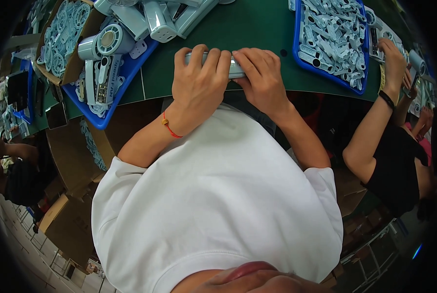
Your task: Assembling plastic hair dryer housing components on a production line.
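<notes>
At the near edge of the green table, both hands are closed on a pale, long plastic housing point(236, 71). My left hand point(199, 78) lies over its left part with the fingers curled across the top, and a red string bracelet circles that wrist. My right hand point(262, 80) pinches the right end between thumb and fingers. Most of the housing is hidden beneath the fingers, so its full shape does not show.
On the left, a blue tray point(102, 121) holds handheld fans and pale parts, beside a cardboard box point(76, 73) of ring-shaped parts. More pale housings point(160, 22) lie at the back. A blue tray point(329, 84) of small parts sits right, near a co-worker's arm point(382, 102).
</notes>
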The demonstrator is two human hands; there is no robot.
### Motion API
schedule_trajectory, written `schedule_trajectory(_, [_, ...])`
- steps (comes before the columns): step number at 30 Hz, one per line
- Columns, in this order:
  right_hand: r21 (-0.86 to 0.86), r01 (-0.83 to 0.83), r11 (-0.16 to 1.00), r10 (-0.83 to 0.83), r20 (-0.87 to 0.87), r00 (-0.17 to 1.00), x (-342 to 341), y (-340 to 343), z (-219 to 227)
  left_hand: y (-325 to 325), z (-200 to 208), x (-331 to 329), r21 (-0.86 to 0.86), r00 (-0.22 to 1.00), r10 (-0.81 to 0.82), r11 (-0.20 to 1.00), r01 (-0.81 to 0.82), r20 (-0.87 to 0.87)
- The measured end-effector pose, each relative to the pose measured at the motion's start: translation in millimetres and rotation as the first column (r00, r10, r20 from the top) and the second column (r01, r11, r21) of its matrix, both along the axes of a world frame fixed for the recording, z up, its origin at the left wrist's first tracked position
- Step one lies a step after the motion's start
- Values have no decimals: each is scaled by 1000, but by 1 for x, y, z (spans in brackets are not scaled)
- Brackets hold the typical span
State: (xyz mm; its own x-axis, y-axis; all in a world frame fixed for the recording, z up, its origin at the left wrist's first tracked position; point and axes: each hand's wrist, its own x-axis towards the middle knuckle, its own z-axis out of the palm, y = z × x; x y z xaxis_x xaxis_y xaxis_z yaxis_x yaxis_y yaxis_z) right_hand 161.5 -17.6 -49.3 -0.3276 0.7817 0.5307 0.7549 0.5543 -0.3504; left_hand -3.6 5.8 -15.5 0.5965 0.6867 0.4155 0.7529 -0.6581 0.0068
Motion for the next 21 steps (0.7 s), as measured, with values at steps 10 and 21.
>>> schedule_trajectory(10, [-123, -95, 988, 86, -78, 993, 13, 5, 15, 6, 12, -11, -161, 994, -95, 982, 102, 52])
schedule_trajectory(21, [-35, -44, 998, 40, -113, 993, 4, 1, 5, 5, 12, -12, -203, 989, -87, 973, 111, 124])
